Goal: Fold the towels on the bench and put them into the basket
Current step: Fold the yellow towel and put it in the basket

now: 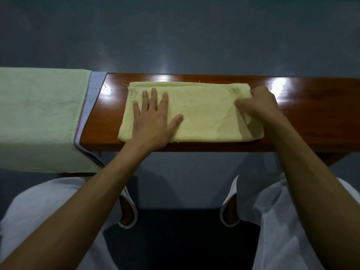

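Observation:
A pale yellow towel [198, 114], folded into a long rectangle, lies flat on the glossy brown wooden bench [311, 106]. My left hand [153, 117] presses flat on the towel's left half with fingers straight and spread. My right hand [255, 104] grips the towel's right end, fingers curled round the cloth, which is lifted slightly at that edge. No basket is in view.
A light green towel [39, 117] drapes over the bench's left end, on top of a blue-grey cloth [95, 84] with a pink edge. Grey floor [175, 36] lies beyond the bench. My white-clothed knees sit close below the bench's front edge.

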`<state>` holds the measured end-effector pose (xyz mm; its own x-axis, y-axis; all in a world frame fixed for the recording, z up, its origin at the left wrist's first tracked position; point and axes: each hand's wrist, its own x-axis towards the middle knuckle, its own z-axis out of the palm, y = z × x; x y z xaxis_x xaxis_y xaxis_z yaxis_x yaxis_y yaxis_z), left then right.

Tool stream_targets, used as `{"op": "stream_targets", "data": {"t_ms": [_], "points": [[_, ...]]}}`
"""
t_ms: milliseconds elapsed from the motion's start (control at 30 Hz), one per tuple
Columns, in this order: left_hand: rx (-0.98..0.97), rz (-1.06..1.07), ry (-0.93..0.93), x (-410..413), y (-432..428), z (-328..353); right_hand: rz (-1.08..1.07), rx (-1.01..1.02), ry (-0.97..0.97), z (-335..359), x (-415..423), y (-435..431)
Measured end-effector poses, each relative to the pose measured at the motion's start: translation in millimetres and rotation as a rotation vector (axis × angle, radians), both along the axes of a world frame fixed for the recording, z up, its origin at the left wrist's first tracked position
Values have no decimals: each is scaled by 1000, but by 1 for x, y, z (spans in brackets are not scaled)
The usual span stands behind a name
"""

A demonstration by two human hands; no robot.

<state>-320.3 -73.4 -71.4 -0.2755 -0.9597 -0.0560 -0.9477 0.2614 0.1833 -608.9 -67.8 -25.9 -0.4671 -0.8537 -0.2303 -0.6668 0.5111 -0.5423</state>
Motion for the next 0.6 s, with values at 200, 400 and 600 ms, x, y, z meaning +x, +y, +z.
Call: {"op": "stream_targets", "data": {"t_ms": [200,400,600], "points": [[200,12,517,-37,10,19,-86,-164,-140,18,-29,11],[138,322,1055,-25,-3,44,-270,-254,-465,42,-30,11],[485,507,1166,8,-11,56,-17,-353,-669,46,51,-2]]}}
